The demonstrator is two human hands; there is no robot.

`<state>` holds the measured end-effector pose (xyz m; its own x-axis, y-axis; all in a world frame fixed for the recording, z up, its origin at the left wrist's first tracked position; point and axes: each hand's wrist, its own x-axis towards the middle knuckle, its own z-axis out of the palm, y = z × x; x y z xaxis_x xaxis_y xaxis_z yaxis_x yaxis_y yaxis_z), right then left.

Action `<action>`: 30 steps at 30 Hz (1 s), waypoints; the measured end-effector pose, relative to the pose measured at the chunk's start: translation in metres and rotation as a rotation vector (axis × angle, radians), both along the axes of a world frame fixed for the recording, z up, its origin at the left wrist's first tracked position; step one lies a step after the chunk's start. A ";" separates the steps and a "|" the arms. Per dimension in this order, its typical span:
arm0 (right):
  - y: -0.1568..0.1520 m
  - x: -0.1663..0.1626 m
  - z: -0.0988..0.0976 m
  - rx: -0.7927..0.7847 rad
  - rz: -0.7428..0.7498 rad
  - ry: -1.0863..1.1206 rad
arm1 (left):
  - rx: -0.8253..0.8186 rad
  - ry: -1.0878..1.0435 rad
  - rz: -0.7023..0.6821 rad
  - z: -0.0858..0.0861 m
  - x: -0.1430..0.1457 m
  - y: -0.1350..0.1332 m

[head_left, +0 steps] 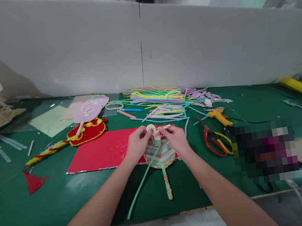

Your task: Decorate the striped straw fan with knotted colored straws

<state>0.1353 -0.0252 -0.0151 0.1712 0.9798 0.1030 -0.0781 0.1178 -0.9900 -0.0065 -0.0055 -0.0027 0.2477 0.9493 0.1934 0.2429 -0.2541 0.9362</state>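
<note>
**Pastel striped fan point(162, 155) on a green tabletop point(11, 213), fiddly bit up top**

So the fan's right in front of the person, between the two arms, handle point(168, 187) pointing back toward them. Its round part overlaps the right end of a red board point(94, 153); can't tell if it's lying flat or lifted a bit.

Left hand point(140, 141) has its grip closed, thumb and finger pinching a little cream disc point(151, 128) at the fan's top edge. Right hand point(176, 137) is just beside it, grip also pinched tight, with a short pale piece point(166, 126) poking out. A long green strip point(144, 183) runs from near the top, across the fan, down to the left.

Around it: a messy heap of fuzzy pastel stems point(159, 96) behind, a red-and-yellow fan point(100, 128) with a red tassel point(34, 182) off left, and scissors point(206, 132) plus a yellow glue gun point(221, 117) on the right.
</note>
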 end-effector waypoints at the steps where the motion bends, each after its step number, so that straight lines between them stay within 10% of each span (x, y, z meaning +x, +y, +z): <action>1: 0.000 0.003 0.001 0.007 0.011 -0.033 | -0.003 0.002 -0.016 0.000 0.000 0.000; 30: 0.000 0.020 0.010 0.026 0.088 -0.335 | -0.241 -0.141 -0.179 -0.005 -0.007 0.011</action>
<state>0.1555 -0.0256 -0.0056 0.0385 0.9857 0.1642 0.2401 0.1503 -0.9590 -0.0133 0.0055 -0.0076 0.4020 0.9156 0.0125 0.0785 -0.0481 0.9958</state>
